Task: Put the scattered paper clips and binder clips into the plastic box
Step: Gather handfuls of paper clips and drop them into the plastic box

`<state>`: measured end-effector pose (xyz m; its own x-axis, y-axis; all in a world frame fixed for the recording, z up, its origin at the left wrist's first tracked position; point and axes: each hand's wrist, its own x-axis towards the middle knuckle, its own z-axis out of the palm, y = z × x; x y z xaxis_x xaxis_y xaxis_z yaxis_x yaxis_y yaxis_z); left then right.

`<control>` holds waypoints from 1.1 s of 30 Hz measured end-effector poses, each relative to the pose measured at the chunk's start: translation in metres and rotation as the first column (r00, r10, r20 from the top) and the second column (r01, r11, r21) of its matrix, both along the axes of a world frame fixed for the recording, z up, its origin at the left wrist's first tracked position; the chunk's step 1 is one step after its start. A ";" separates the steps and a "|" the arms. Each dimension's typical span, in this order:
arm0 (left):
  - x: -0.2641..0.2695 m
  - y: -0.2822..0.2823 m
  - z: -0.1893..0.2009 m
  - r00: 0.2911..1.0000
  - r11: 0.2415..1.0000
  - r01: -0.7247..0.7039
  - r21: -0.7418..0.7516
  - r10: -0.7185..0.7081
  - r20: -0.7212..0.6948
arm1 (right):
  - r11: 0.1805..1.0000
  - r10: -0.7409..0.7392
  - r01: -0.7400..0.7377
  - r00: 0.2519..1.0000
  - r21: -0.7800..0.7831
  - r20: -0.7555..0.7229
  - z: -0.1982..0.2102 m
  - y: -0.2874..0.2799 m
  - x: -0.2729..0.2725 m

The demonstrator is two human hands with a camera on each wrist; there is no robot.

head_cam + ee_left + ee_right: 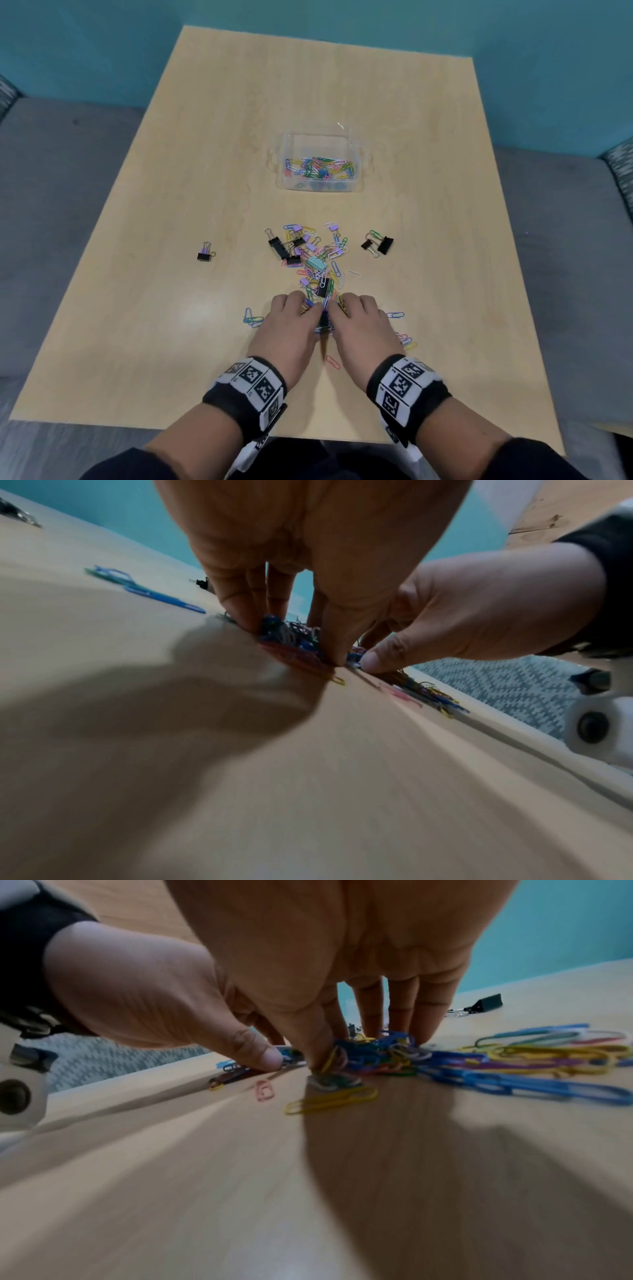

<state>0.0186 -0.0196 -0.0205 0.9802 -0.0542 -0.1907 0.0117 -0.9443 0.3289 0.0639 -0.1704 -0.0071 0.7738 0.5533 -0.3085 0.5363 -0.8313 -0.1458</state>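
Left to right: lone black binder clip (204, 256) sits well apart on the wooden table (171, 205); left hand (291, 329) and right hand (363, 329), fingers curled, rake the near end of the clip pile (317, 260) together between them. Clear plastic box (320, 164) beyond holds paper clips only, approx. half the job left. Wrist views alone show fingertips (424, 1034) pressing into clips; head view alone shows the box.

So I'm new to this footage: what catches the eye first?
Both hands, left hand and right hand, meet at the near end of a colourful clip pile mid-table, fingers gathering clips. Beyond it stands the clear plastic box, already holding paper clips.
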 end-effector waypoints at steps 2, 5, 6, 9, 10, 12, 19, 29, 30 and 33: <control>0.003 0.000 -0.001 1.000 1.000 -0.011 0.000 0.011 0.008 | 1.000 0.024 -0.024 0.999 -0.018 -0.031 0.004 0.003 0.004; 0.007 0.003 -0.002 1.000 1.000 -0.012 0.019 0.012 0.001 | 0.998 0.050 -0.052 0.995 -0.021 -0.082 0.012 0.006 0.009; 0.009 0.005 -0.002 1.000 1.000 -0.003 0.024 0.003 -0.005 | 0.998 0.057 -0.058 0.994 -0.010 -0.094 0.013 0.006 0.010; 0.014 0.007 0.005 0.999 0.999 0.017 0.034 -0.016 -0.036 | 0.999 0.049 -0.051 0.988 -0.011 -0.149 0.019 0.008 0.016; 0.016 0.008 0.006 0.999 1.000 0.013 0.025 -0.012 -0.045 | 0.999 0.045 -0.047 0.987 -0.013 -0.157 0.021 0.008 0.017; 0.021 0.011 0.008 0.997 1.000 -0.019 0.014 0.020 -0.078 | 0.999 0.040 -0.044 0.982 -0.013 -0.183 0.023 0.007 0.021; 0.032 0.024 0.027 0.950 0.957 -0.226 -0.180 0.175 -0.259 | 0.995 -0.067 0.089 0.936 0.048 -0.347 0.023 -0.004 0.035; 0.092 0.063 0.072 0.716 0.254 -0.698 -0.670 0.272 -0.643 | 0.651 -0.154 0.716 0.448 0.250 -0.881 0.059 -0.010 0.109; 0.107 0.067 0.076 0.716 0.207 -0.696 -0.687 0.281 -0.639 | 0.610 -0.141 0.740 0.453 0.283 -0.880 0.065 -0.004 0.125; 0.162 0.079 0.086 0.739 0.175 -0.657 -0.733 0.341 -0.581 | 0.489 -0.135 0.793 0.479 0.362 -0.867 0.076 0.016 0.180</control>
<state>0.1808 0.0590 0.0653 0.7884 0.1482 -0.5970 0.5804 0.1425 0.8018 0.2441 -0.1546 0.0686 0.6940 0.4323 -0.5758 -0.4570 -0.3535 -0.8162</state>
